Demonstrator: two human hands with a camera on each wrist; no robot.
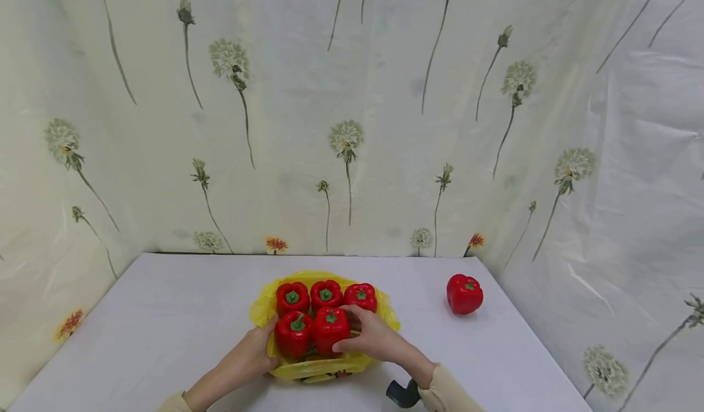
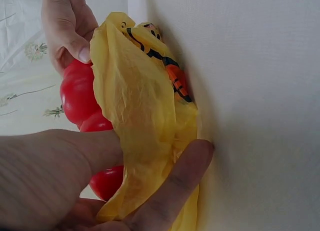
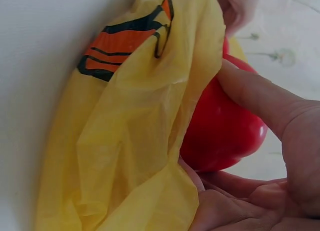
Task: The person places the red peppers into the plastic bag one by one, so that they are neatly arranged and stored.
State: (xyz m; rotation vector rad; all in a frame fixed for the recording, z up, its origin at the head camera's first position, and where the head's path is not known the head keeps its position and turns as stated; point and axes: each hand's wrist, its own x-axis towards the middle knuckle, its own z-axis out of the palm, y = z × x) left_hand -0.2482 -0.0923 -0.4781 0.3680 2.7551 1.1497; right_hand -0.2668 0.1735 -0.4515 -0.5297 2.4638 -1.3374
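Observation:
A yellow plastic bag [image 1: 319,370] lies spread open at the table's middle, with several red bell peppers [image 1: 293,337] inside, stems up. My left hand [image 1: 254,349] holds the bag's left side; in the left wrist view its wall [image 2: 145,106] passes between the thumb and a finger [image 2: 172,191]. My right hand [image 1: 371,334] grips the front-right bell pepper [image 1: 330,329] between thumb and fingers. The right wrist view has that pepper [image 3: 222,126] partly hidden by the bag's wall [image 3: 135,141]. Another red bell pepper [image 1: 464,294] lies tilted on the table, right of the bag.
The white table [image 1: 181,302] reaches back to a pale curtain [image 1: 297,112] with dandelion prints, which also hangs along both sides. A dark strap-like piece [image 1: 403,393] shows at my right wrist.

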